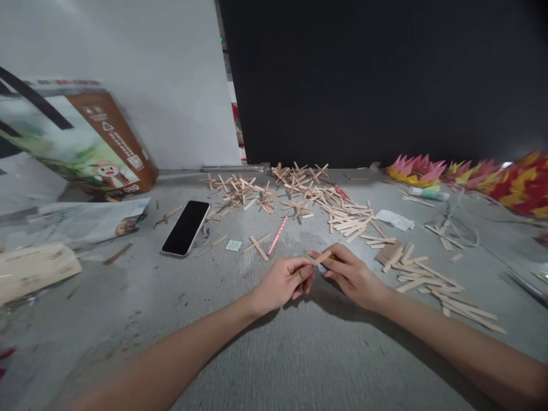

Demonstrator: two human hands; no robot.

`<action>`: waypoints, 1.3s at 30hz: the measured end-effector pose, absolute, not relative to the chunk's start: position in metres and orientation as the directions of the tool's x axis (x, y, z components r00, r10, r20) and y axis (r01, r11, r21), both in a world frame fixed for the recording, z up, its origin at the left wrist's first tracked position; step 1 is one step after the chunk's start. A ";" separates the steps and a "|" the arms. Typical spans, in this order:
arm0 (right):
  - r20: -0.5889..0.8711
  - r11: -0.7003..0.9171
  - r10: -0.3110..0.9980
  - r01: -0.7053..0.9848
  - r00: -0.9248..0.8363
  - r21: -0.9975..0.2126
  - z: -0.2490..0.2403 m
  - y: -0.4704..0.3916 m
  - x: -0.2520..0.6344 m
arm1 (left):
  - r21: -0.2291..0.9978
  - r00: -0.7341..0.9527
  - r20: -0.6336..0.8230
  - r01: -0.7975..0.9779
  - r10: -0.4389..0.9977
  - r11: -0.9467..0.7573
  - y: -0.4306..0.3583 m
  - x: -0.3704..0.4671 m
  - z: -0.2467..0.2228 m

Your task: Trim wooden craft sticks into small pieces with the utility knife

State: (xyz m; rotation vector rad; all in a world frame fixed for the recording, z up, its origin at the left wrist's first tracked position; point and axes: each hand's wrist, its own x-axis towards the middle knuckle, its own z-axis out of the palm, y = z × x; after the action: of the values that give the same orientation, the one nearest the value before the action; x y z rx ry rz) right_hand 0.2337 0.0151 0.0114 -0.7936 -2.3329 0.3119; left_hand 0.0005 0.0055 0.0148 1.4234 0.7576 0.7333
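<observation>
Just in front of me, my left hand (285, 282) pinches one end of a wooden stick (323, 257). My right hand (353, 275) is closed beside it, its fingers round a small bluish object that I cannot make out, near the stick's other end. Beyond the hands lie a crossed pair of sticks (259, 248) and a pink patterned pencil (278, 234). Farther back are several star-shaped stick pieces (244, 191). Many loose sticks (349, 220) spread to the right.
A black phone (186, 228) lies on the grey table (274, 359) at left, near a printed bag (103, 142) and plastic packets (38, 271). Pink, yellow and red paper shapes (505, 180), a glue tube (429, 194), white tissue (394, 219) and a cable (466, 242) are at right.
</observation>
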 end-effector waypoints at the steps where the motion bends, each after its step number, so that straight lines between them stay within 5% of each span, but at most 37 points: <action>1: 0.505 0.790 0.613 0.458 -0.608 -0.408 0.011 0.015 0.234 | 1.000 0.574 -0.021 0.005 0.818 0.022 0.006 0.001 0.015; 39: 0.503 0.818 0.574 0.468 -0.646 -0.334 0.010 0.019 0.232 | 0.957 0.554 -0.021 0.251 0.832 -0.143 0.006 0.007 0.012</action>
State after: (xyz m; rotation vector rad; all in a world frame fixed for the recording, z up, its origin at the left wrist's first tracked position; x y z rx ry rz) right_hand 0.2318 0.0187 0.0100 -0.7637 -2.3898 0.2304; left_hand 0.0066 0.0061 0.0116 1.6824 0.9178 0.6544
